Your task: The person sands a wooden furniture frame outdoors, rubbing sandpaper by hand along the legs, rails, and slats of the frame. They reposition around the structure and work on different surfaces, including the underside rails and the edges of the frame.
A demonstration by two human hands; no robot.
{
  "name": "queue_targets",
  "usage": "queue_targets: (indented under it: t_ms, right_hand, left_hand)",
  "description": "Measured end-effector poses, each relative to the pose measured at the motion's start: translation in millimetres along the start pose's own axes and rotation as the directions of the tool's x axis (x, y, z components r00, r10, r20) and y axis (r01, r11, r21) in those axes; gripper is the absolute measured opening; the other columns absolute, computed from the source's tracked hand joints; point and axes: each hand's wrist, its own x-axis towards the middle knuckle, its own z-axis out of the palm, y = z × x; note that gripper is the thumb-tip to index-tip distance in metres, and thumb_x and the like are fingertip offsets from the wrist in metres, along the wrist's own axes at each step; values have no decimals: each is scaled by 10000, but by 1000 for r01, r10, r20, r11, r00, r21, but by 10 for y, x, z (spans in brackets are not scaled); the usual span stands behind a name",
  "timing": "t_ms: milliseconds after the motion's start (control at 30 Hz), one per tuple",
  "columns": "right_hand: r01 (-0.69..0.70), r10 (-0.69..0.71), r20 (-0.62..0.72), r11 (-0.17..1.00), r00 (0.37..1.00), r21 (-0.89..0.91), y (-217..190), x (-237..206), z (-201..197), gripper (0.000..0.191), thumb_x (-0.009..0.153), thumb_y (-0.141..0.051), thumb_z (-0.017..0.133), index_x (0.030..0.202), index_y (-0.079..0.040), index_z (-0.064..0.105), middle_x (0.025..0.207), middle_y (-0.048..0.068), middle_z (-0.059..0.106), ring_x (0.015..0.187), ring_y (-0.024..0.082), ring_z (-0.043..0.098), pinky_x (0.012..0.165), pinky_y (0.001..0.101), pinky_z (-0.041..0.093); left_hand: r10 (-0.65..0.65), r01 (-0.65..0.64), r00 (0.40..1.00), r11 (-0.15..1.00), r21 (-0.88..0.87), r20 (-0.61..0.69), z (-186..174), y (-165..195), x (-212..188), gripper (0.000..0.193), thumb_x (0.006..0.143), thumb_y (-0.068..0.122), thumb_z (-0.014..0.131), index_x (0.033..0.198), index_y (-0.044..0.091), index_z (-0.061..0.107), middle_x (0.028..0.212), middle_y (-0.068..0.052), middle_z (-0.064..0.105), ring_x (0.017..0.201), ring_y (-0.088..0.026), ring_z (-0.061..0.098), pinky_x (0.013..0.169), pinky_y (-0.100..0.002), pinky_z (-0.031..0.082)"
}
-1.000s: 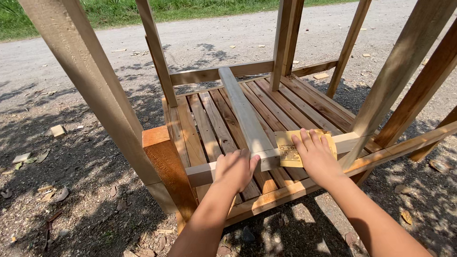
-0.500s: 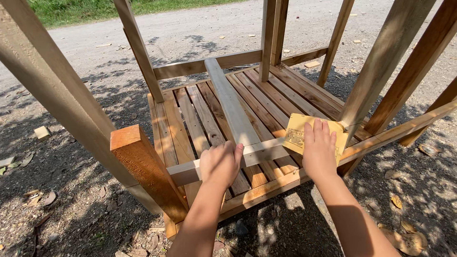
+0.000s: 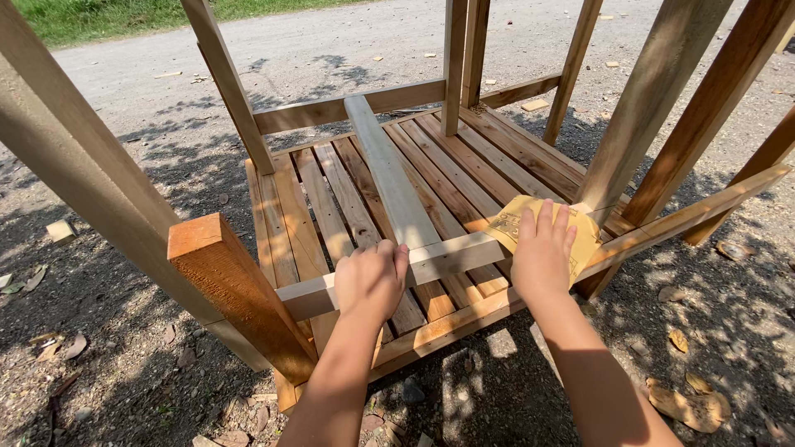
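Fingers (image 3: 396, 258) of my left hand (image 3: 370, 280) curl over the front rail (image 3: 451, 257); right hand (image 3: 542, 252) flat on yellow sandpaper (image 3: 512, 223).

Head view: sanding looks underway, the sheet lying on that rail beside the corner post (image 3: 654, 108); next I'd press and stroke along it.

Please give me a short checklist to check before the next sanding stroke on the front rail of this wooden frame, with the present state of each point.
1. Sandpaper sheet lies flat under the right hand on the front rail: ok.
2. Left hand grips the rail to steady it: ok.
3. Loose plank rests across the rail, close to the left hand's fingers; it may shift: not ok.
4. Room to the right is short, the slanted post stands just past the sheet: not ok.
5. Grit side faces down: cannot tell.
6. Frame sits steady on the gravel ground: cannot tell.
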Motion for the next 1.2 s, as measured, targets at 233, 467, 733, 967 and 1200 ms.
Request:
queue_targets:
  t_ms: [233, 467, 733, 967, 1200]
  right_hand:
    - [325, -311, -97, 918, 946, 227, -857, -294, 103, 506, 965, -72, 500, 1451, 44, 421, 1566, 279, 349, 1491, 434, 297, 1222, 573, 225]
    - [15, 11, -164, 988, 986, 153, -67, 22, 167, 635, 802, 55, 523, 1431, 80, 437, 1569, 309, 344, 1505, 492, 258, 1209, 612, 208]
    - [363, -325, -165, 868, 931, 339, -607, -185, 89, 583, 883, 38, 484, 1464, 34, 447, 1542, 267, 397, 1500, 425, 309, 1240, 593, 208]
    - [-22, 38, -109, 989, 993, 145, 94, 38, 132, 681, 788, 79, 516, 1461, 77, 416, 1567, 338, 313, 1471, 484, 265, 1194, 578, 203]
    - [73, -78, 22, 986, 997, 150, -14, 6, 161, 512, 926, -1, 528, 1431, 23, 444, 1585, 240, 361, 1535, 406, 289, 1249, 570, 234]
  left_hand:
    - [8, -10, 999, 998, 57, 41, 1, -8, 24, 402, 1023, 404, 501, 830, 94, 667, 826, -151, 737, 834, -360, 682, 740, -503, 505]
    - [-12, 17, 998, 997, 72, -64, 94, 29, 35, 337, 984, 357, 545, 809, 103, 681, 799, -129, 742, 790, -345, 685, 726, -505, 503]
    - [51, -42, 992, 996, 74, -116, 104, -11, 31, 297, 960, 333, 585, 800, 108, 695, 753, -127, 737, 734, -333, 690, 683, -494, 512]
    - [32, -23, 992, 997, 69, -122, 132, 2, 28, 302, 958, 325, 581, 783, 103, 689, 747, -118, 733, 732, -326, 691, 684, -489, 511]
    - [77, -64, 986, 994, 93, -148, 117, -6, 19, 300, 961, 327, 578, 795, 105, 690, 762, -114, 734, 718, -326, 689, 664, -488, 506]
